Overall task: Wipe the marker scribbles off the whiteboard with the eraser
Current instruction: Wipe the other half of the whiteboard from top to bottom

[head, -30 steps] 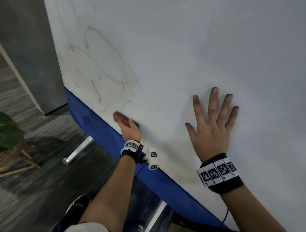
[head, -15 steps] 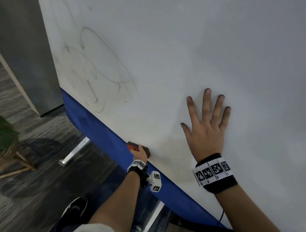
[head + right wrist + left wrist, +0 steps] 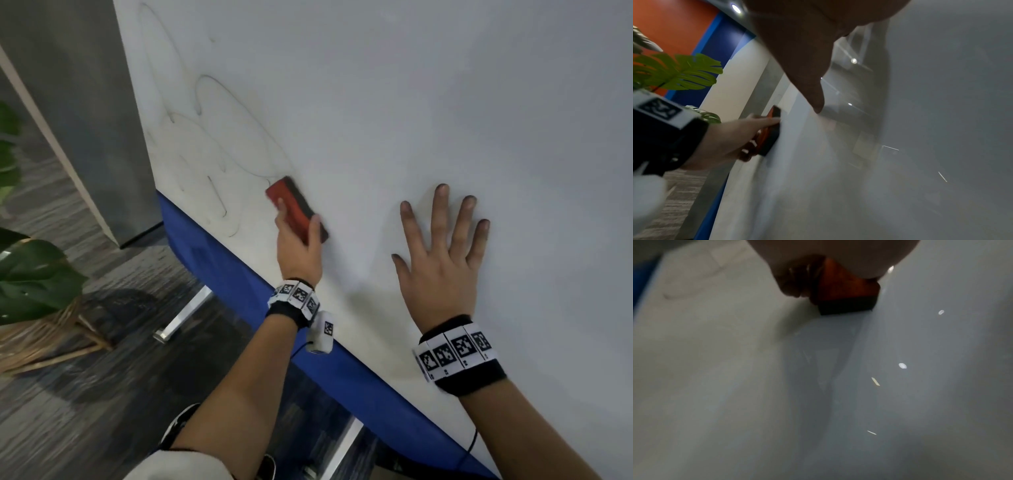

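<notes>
Nearest, a dark shoe (image 3: 178,425) stands on the grey wood-grain floor (image 3: 85,394). Both forearms reach forward, each wrist wrapped in a black band with printed square markers (image 3: 455,353). The right hand (image 3: 442,267) lies flat on the whiteboard (image 3: 445,102), fingers straight and spread wide, holding nothing; the right wrist view shows its thumb tip touching the glossy surface. To its left, well apart, the left hand (image 3: 298,253) grips the eraser (image 3: 294,209) by its red back, thumb on one long side and fingers on the other, the dark felt face pressed against the board. The left wrist view shows that felt edge (image 3: 846,308) meeting the white surface, with ceiling lights reflected as small bright spots. The eraser sits at the lower right end of the faint grey marker scribbles (image 3: 219,150), loops and curls that spread up and left toward the board's left edge. A blue panel (image 3: 239,281) runs along the board's lower edge, above a metal foot (image 3: 185,315) on the floor. Further left stand a grey pillar (image 3: 85,102) and a leafy plant (image 3: 30,274) in a woven basket stand. The right wrist view shows an orange and blue wall (image 3: 684,27) behind the leaves.
</notes>
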`<state>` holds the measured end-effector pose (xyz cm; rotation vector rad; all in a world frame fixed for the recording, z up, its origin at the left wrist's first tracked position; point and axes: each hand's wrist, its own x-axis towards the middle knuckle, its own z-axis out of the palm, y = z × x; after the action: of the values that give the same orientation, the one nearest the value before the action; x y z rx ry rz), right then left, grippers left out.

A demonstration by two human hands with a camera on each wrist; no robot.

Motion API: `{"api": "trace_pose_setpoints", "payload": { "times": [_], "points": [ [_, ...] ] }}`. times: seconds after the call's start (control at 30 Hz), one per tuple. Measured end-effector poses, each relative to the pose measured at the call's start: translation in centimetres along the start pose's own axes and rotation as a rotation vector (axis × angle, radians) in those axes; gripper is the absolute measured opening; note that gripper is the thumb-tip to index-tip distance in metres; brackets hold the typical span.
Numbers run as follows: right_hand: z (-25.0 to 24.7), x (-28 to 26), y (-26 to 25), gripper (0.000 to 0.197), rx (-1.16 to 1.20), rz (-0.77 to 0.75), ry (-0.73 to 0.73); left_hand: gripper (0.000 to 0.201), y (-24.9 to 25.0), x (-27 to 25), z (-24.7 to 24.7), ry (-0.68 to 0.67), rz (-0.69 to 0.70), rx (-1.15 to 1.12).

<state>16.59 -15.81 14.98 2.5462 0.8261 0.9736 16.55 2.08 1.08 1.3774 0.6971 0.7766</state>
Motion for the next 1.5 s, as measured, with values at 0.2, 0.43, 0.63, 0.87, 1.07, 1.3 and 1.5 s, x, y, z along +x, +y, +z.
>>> {"api": "trace_pose_setpoints", "payload": {
  "times": [0.2,0.43,0.63,0.87,1.07,1.3,1.5],
  "points": [
    [-0.4,-0.2,0.0,0.09,-0.002,-0.012,-0.01,0.073,0.4,0.0,-1.0,0.009,-0.073,0.069],
    [-6.4,3.0,0.1,0.084,0.197,0.025,0.073,0.071,4.3,2.5,-1.1,0.014,0.157,0.05],
    [-11.1,12.0,2.1,0.099,0.089,0.017,0.167,0.07,5.4,5.1,-1.3,0.128,-0.023,0.035],
    [-9.8,15.4,-0.8,0.111,0.046,0.013,0.115,0.073,3.7,1.2,-1.6,-0.1,0.299,0.192],
    [-9.4,15.6,-1.7,0.111,0.06,0.073,0.106,0.067,0.8,9.4,-4.5,0.157,-0.461,0.079],
    [-8.7,15.5,-3.2,0.107,0.085,0.136,0.132,0.071,4.7,5.6,-3.1,-0.046,0.233,0.111],
    [-8.5,15.4,-3.6,0.104,0.069,0.157,0.106,0.066,4.9,13.0,-6.6,0.144,-0.291,0.118]
  ]
}}
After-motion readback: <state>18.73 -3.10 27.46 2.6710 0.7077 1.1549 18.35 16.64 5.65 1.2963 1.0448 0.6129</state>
